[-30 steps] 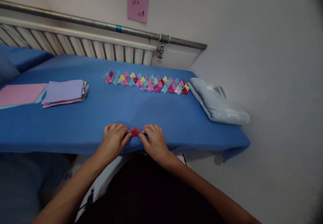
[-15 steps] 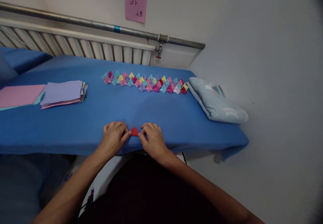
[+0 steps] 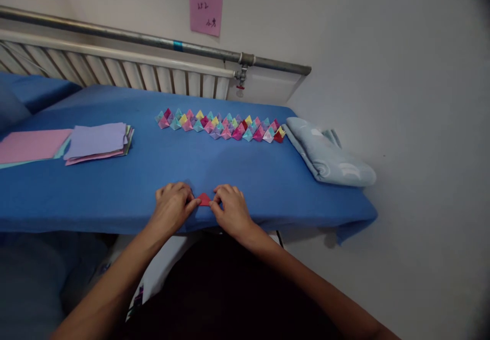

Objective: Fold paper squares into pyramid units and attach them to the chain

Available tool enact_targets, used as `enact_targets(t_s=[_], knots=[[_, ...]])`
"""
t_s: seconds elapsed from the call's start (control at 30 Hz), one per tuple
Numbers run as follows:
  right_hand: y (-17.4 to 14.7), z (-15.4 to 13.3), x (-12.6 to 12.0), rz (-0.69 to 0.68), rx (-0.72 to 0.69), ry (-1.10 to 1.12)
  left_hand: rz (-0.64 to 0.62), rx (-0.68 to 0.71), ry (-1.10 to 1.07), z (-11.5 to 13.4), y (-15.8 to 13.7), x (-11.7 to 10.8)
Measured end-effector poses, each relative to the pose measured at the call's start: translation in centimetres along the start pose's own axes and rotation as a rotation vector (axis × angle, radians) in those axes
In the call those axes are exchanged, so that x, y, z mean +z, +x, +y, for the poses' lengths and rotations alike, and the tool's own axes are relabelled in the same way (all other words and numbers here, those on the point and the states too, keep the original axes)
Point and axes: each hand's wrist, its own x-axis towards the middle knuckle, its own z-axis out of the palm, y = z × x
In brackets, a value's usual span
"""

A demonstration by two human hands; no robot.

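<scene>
Dim, flat indoor light. Faint soft shadow on blue cloth [image 3: 248, 169]. Dark clothing [image 3: 229, 289] near-black, detail lost. Red paper [image 3: 204, 200] slightly soft, creases unclear. Wide-angle stretch toward edges; right corners vignetted dark.

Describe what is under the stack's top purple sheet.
A pink edge and a green edge stick out under the purple sheet; how many sheets lie covered cannot be seen.

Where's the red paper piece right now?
In the head view, the red paper piece is below and left of centre, between the left hand and right hand, near the blue cloth's front edge.
</scene>
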Motion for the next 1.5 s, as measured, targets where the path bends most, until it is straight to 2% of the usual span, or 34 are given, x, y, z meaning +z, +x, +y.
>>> enact_targets(t_s=[0.27,0.4,0.53,0.63,0.7,0.77,0.83,1.07,1.27,1.5], knots=[[0.4,0.6,-0.1,-0.03,0.071,0.05,-0.019,-0.065,-0.04,-0.8,0.1,-0.2],[0.5,1.0,-0.5,-0.072,0.086,0.047,-0.032,-0.064,-0.037,-1.6,0.0,-0.4],[0.5,1.4,-0.4,-0.06,0.064,0.041,0.014,-0.023,-0.019,-2.0,-0.2,-0.3],[0.4,1.4,-0.3,-0.04,0.036,0.027,0.137,0.071,0.046,-1.4,-0.6,0.0],[0.4,1.4,-0.3,-0.036,0.031,0.02,0.217,0.211,0.102,-0.6,-1.1,0.3],[0.4,1.2,-0.4,-0.041,0.042,0.015,0.232,0.381,0.134,0.1,-1.8,0.7],[0.4,1.2,-0.5,-0.048,0.055,0.016,0.228,0.471,0.143,0.6,-2.5,1.1],[0.3,1.3,-0.3,-0.029,0.027,-0.006,0.211,0.411,0.21,0.9,-3.7,1.9],[0.3,1.2,-0.3,-0.024,0.03,0.022,0.275,0.381,0.267,1.4,-4.7,2.8],[0.3,1.4,-0.4,-0.032,0.034,0.033,0.282,0.335,0.244,0.6,-5.9,2.6]])
